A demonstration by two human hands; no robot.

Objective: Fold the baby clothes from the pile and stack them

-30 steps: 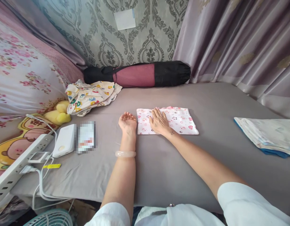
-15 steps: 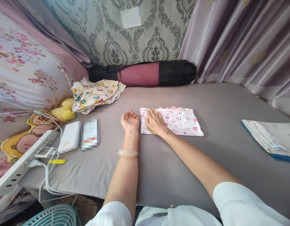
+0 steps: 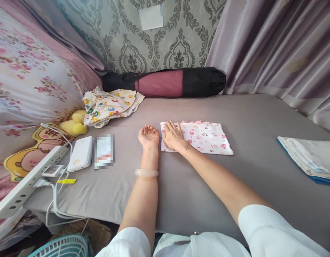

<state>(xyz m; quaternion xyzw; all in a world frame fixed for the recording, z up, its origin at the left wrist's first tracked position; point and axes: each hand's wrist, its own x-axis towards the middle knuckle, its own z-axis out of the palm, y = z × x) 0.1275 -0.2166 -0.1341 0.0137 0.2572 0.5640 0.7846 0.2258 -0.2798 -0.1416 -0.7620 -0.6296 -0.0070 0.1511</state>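
A folded white cloth (image 3: 207, 139) printed with pink hearts and small flowers lies flat in the middle of the grey sheet, a pink ruffled bit showing along its far edge. My right hand (image 3: 173, 136) rests palm down on its left end, fingers stretched out and open. Just left of the cloth, my left hand (image 3: 149, 137) lies palm up on the sheet, its fingers loosely curled and apart, nothing in it. A pale bangle (image 3: 146, 173) circles my left wrist.
Along the wall lies a black and maroon rolled bag (image 3: 162, 84), with a crumpled patterned cloth (image 3: 111, 107) before it. To the left are a white power bank (image 3: 80, 153), a blurred packet (image 3: 103, 150) and a power strip (image 3: 28, 185). Folded cloths (image 3: 309, 157) lie at right.
My right hand has slid slightly left on the folded cloth, toward its left edge. My left hand stays in place; the whole view has shifted a little.
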